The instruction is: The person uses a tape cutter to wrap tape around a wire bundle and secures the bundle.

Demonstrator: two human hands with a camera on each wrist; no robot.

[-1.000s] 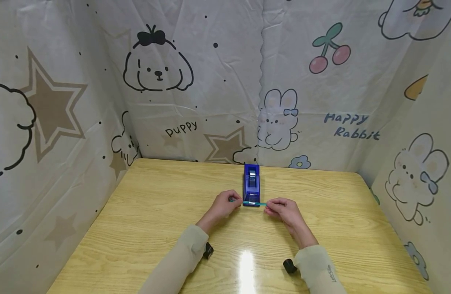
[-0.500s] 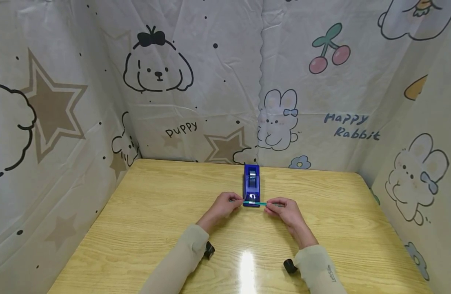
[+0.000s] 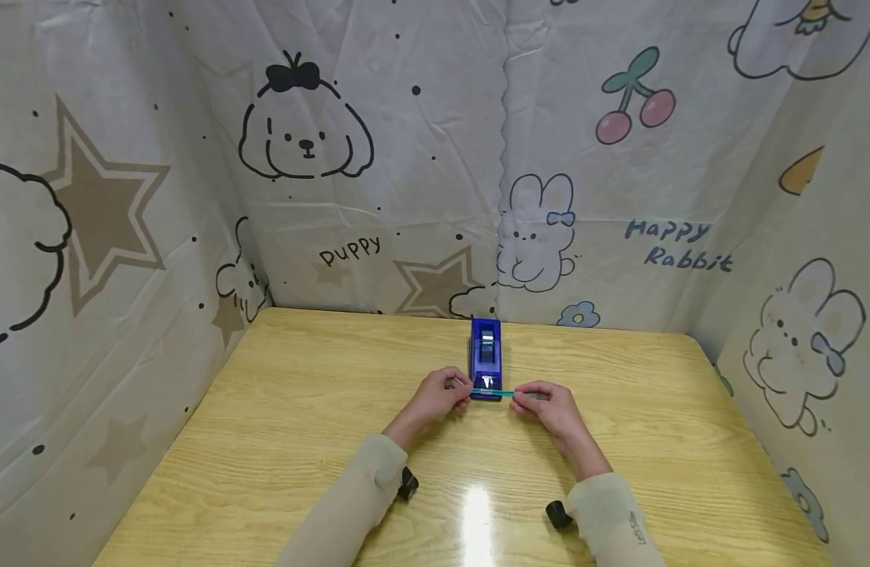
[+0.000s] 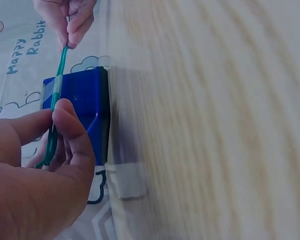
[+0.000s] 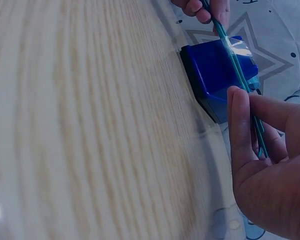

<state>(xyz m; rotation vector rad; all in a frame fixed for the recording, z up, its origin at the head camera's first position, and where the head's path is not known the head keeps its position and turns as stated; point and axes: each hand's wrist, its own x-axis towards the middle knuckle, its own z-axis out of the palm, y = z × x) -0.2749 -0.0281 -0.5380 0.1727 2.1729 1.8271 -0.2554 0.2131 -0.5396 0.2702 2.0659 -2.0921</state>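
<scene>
In the head view, a blue tape dispenser [image 3: 486, 367] stands on the wooden table, its roll toward the back wall. Across its front end stretch thin green strands [image 3: 506, 393], held side by side; whether they are cord or wire is unclear. My left hand [image 3: 437, 396] pinches them on the left between thumb and fingertips. On the right, my right hand [image 3: 551, 405] pinches their other end. A piece of clear tape [image 5: 239, 47] lies against the middle of the strands in the right wrist view. Loose ends of the strands [image 4: 51, 142] stick out behind the left fingertips.
Behind the wooden table [image 3: 321, 346] hangs a printed cloth [image 3: 406, 157], which also covers both sides. The dispenser stands near the table's back edge. A bright light reflection [image 3: 476, 512] shows on the tabletop between the forearms.
My left hand has shifted slightly right, toward the dispenser, and its fingers have changed position on the strands. The right hand and the dispenser stay almost where they were.
</scene>
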